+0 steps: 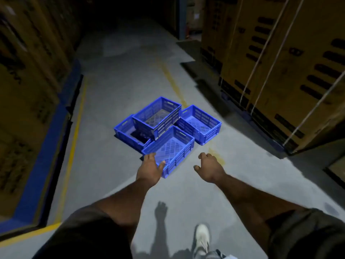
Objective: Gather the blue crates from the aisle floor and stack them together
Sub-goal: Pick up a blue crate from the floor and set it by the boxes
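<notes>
Head view is looking down a dim warehouse aisle, and the person is reaching both arms forward toward a cluster of four blue crates sitting on the grey floor. The nearest crate is lying straight ahead of the hands, turned diagonally, with its long axis running from near-left up to far-right. Its near corner is pointing at the gap between the two arms.

The left hand is the nearer one. Its fingers are spreading open and relaxed, and they are overlapping the near-left rim of this crate, though I cannot tell if they are really touching it or only hovering above. The right hand is standing apart from the crate, to the right of its long side, with fingers loosely curled and holding nothing.

Behind, a taller crate is sitting partly on top of a left crate, and a right crate is lying just beside them. All four are touching or almost touching.

In my judgement, the coming move is depending on the right hand travelling left and forward to meet the far-right end of the nearest crate, while the left is closing on the near-left end.
</notes>
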A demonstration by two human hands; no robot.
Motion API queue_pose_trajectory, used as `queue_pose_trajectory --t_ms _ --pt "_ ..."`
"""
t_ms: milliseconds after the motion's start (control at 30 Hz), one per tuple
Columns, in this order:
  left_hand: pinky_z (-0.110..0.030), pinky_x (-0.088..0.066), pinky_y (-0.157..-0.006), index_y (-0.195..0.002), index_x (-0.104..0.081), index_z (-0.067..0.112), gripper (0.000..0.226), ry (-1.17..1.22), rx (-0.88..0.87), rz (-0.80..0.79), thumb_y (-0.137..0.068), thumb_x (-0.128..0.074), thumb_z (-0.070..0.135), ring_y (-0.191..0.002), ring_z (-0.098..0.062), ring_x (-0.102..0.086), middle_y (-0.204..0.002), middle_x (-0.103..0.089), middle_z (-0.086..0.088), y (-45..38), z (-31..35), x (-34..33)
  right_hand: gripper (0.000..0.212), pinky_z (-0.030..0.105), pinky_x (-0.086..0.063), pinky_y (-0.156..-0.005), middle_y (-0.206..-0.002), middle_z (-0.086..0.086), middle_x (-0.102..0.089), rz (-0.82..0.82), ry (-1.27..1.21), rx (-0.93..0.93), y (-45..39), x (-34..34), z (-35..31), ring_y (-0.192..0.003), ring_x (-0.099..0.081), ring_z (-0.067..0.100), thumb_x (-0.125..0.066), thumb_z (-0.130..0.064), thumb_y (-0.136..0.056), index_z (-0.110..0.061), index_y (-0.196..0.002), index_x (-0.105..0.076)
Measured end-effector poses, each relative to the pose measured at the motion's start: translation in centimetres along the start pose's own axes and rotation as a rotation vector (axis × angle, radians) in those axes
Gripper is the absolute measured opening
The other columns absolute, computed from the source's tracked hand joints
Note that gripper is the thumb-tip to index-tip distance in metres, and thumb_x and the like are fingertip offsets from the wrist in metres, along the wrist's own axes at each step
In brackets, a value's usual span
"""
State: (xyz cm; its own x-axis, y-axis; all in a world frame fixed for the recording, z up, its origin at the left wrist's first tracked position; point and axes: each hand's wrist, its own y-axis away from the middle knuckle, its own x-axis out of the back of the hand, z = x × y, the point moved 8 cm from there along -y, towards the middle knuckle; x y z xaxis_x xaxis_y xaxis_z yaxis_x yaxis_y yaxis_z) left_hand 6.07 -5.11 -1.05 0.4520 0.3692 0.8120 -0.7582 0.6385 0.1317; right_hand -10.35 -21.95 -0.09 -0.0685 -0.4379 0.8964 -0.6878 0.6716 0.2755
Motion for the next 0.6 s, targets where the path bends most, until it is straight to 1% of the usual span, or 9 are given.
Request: queue_pose_trajectory --t_ms 100,200,333,467,533,600 --pt "-0.041 -0.041 -0.102 -0.14 -0.04 0.01 0.055 0.033 0.09 0.051 -0.096 -0.053 0.041 -0.128 -0.03 -0.049 -0.143 -0.041 -0.011 -2.4 -2.7 1.4 0.055 0.042 -0.045 -0.099 -0.135 0.014 -0.048 -0.022 0.007 0.026 -3.9 -0.2 -2.0 -0.126 -0.044 0.031 -0.052 -0.039 -0.092 -0.011 -0.137 -0.04" --pt "-0.04 -0.039 -0.103 -0.14 -0.039 0.01 0.053 0.02 0.157 0.053 -0.096 -0.053 0.038 -0.129 -0.029 -0.048 -0.143 -0.042 -0.01 -5.9 -4.9 2.2 0.056 0.044 -0.045 -0.099 -0.136 0.016 -0.046 -0.063 0.014 0.06 -8.8 -0.6 -4.1 -0.128 -0.041 0.033 -0.052 -0.038 -0.094 -0.009 -0.139 -0.038" --pt "-0.041 -0.039 -0.106 -0.143 -0.037 0.009 0.059 0.03 0.223 0.077 -0.096 -0.051 0.042 -0.132 -0.028 -0.046 -0.145 -0.043 -0.012 -11.6 -6.4 3.0 0.055 0.043 -0.045 -0.097 -0.138 0.018 -0.045 -0.09 0.025 0.108 -16.1 -0.7 -5.8 -0.129 -0.04 0.034 -0.051 -0.036 -0.095 -0.007 -0.14 -0.037" --pt "-0.042 -0.04 -0.108 -0.143 -0.037 0.01 0.062 0.066 0.3 0.067 -0.095 -0.052 0.045 -0.132 -0.027 -0.048 -0.144 -0.048 -0.012 -17.7 -6.8 3.2 0.056 0.043 -0.045 -0.1 -0.138 0.018 -0.045 -0.142 0.02 0.125 -23.2 0.0 -6.8 -0.129 -0.041 0.034 -0.051 -0.036 -0.095 -0.005 -0.14 -0.038" --pt "-0.04 -0.041 -0.106 -0.14 -0.04 0.011 0.058 0.084 0.319 0.087 -0.095 -0.053 0.044 -0.13 -0.026 -0.05 -0.141 -0.051 -0.012 -20.8 -6.2 3.6 0.053 0.043 -0.046 -0.098 -0.135 0.019 -0.047 -0.138 0.047 0.148 -27.1 1.0 -7.4 -0.125 -0.046 0.035 -0.051 -0.038 -0.095 -0.005 -0.135 -0.042" --pt "-0.036 -0.041 -0.102 -0.135 -0.045 0.011 0.05 0.096 0.311 0.089 -0.096 -0.053 0.04 -0.126 -0.026 -0.052 -0.135 -0.056 -0.01 -23.6 -5.5 3.8 0.05 0.043 -0.045 -0.096 -0.132 0.02 -0.048 -0.131 0.06 0.152 -30.6 2.3 -8.1 -0.122 -0.048 0.036 -0.051 -0.038 -0.095 -0.005 -0.132 -0.043"
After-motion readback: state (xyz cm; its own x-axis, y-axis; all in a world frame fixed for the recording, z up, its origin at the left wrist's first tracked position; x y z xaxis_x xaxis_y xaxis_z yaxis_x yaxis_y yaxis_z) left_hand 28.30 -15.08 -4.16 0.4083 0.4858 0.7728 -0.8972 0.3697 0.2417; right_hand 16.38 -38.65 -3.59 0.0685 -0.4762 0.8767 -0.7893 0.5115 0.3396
